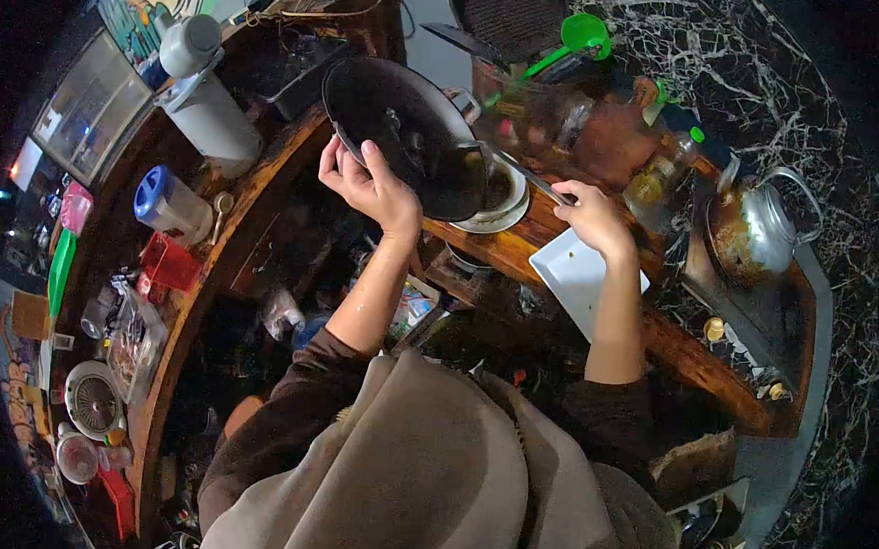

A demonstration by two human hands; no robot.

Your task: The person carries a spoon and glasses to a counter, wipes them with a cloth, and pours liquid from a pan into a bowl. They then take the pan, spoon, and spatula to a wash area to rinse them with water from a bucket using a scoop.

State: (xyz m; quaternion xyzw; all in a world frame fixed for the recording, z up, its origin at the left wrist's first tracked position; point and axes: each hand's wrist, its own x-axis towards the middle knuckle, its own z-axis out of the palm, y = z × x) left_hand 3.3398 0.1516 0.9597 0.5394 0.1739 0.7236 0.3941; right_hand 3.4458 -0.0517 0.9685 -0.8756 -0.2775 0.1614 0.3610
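Observation:
My left hand [377, 190] grips the near rim of a dark wok [368, 93], which is tilted toward the right. Under its lower edge, a white plate [507, 219] shows partly, with dark food or liquid on it. My right hand [596, 220] closes around the handle of a long metal utensil [538, 179]. The utensil's far end reaches to the wok's right edge, where its head is hard to make out. Below my right wrist lies a white rectangular dish [568, 264], partly covered by the forearm.
A metal kettle [763, 228] stands at the right, near a bottle with a green cap [661, 176]. Behind are a green ladle [578, 37] and a grill pan [506, 20]. A thermos [212, 121], blue-lidded jug [176, 207] and red basket [172, 263] line the left counter.

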